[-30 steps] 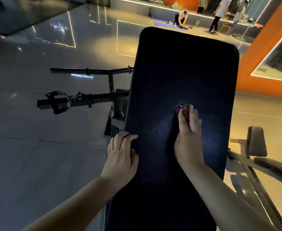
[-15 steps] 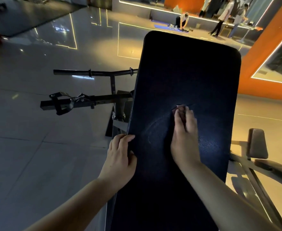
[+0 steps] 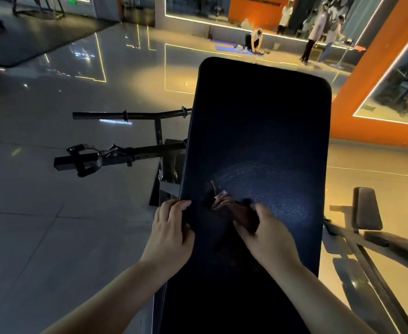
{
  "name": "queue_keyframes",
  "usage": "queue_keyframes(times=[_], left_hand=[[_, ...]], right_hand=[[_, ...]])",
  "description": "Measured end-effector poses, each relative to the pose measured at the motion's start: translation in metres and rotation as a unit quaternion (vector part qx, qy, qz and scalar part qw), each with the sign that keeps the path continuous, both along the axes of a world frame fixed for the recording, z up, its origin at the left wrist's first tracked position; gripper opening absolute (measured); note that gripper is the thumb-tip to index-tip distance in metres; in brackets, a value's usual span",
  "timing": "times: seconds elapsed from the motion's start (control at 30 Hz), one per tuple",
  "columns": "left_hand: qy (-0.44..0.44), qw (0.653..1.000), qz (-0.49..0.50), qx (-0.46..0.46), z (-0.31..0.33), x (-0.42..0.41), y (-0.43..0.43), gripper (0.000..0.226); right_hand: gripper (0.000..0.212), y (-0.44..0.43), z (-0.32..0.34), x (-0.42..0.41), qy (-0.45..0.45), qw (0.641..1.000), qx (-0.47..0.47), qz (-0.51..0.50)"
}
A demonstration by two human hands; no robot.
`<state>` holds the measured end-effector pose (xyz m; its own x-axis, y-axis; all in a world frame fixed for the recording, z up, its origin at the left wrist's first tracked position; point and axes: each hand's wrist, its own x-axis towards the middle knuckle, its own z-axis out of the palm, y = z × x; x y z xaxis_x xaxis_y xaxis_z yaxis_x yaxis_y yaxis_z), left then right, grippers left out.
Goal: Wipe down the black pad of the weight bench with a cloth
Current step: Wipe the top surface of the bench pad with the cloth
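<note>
Wiping is in hand: the right hand [image 3: 268, 235] presses a dark reddish cloth [image 3: 244, 216] on the middle of the weight bench's black pad [image 3: 258, 116], its grip too blurred to tell. The left hand [image 3: 171, 227] curls its fingers over the pad's left edge. Faint wipe streaks [image 3: 246, 172] lie just beyond the cloth; the far half probably needs the next strokes.

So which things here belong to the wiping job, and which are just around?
Job: black bench pad, dark cloth, right hand holding it, left hand gripping the pad's edge.
Around: frame bars, small side pad, blue mat, people behind.
</note>
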<state>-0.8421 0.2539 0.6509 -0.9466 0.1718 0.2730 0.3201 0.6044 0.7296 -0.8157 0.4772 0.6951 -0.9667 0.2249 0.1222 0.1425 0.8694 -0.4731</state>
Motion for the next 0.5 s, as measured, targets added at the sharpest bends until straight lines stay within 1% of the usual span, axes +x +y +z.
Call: queue_keyframes(times=[0.03, 0.07, 0.1, 0.13, 0.17, 0.2, 0.23, 0.27, 0.33, 0.37, 0.4, 0.43, 0.47, 0.5], left_hand=[[-0.001, 1.000, -0.001, 0.000, 0.000, -0.001, -0.001, 0.054], [-0.002, 1.000, -0.001, 0.001, 0.000, -0.001, -0.001, 0.054], [-0.003, 1.000, -0.001, 0.002, 0.000, -0.001, -0.001, 0.054], [-0.003, 1.000, 0.000, 0.002, 0.000, -0.001, 0.000, 0.054], [-0.002, 1.000, 0.001, 0.003, 0.001, -0.001, 0.000, 0.054], [0.002, 1.000, 0.002, 0.003, 0.001, -0.001, 0.001, 0.054], [0.009, 1.000, 0.004, 0.002, 0.001, -0.001, 0.003, 0.054], [0.016, 1.000, 0.007, 0.001, 0.001, -0.001, 0.004, 0.053], [0.028, 1.000, 0.011, -0.002, 0.001, -0.001, 0.006, 0.053], [0.031, 0.999, 0.012, -0.004, 0.000, -0.002, 0.007, 0.053], [0.033, 0.999, 0.011, -0.006, 0.000, -0.002, 0.007, 0.053], [0.033, 0.999, 0.009, -0.009, 0.000, -0.002, 0.006, 0.052], [0.032, 0.999, 0.007, -0.012, -0.001, -0.003, 0.006, 0.052], [0.031, 0.999, 0.004, -0.013, 0.000, -0.003, 0.004, 0.051]], right_hand=[[0.034, 0.008, 0.005, 0.002, -0.025, 0.999, -0.013, -0.024], [0.031, 0.019, 0.012, 0.002, -0.035, 0.995, -0.070, -0.062], [0.029, 0.028, 0.024, 0.004, -0.031, 0.980, -0.166, -0.110], [0.025, 0.037, 0.036, 0.004, -0.018, 0.952, -0.264, -0.155], [0.020, 0.045, 0.047, 0.004, 0.006, 0.925, -0.331, -0.186], [0.018, 0.051, 0.056, 0.001, 0.033, 0.916, -0.347, -0.200], [0.021, 0.052, 0.062, -0.003, 0.051, 0.926, -0.319, -0.194], [0.027, 0.050, 0.063, -0.007, 0.054, 0.948, -0.265, -0.170], [0.040, 0.031, 0.055, -0.014, 0.019, 0.988, -0.130, -0.085], [0.047, 0.019, 0.047, -0.018, 0.007, 0.996, -0.078, -0.035], [0.051, 0.010, 0.039, -0.022, 0.010, 0.999, -0.041, 0.018], [0.052, 0.004, 0.034, -0.025, 0.031, 0.997, -0.016, 0.067], [0.052, 0.003, 0.032, -0.028, 0.059, 0.992, 0.016, 0.106], [0.050, 0.008, 0.031, -0.034, 0.093, 0.985, 0.068, 0.126]])
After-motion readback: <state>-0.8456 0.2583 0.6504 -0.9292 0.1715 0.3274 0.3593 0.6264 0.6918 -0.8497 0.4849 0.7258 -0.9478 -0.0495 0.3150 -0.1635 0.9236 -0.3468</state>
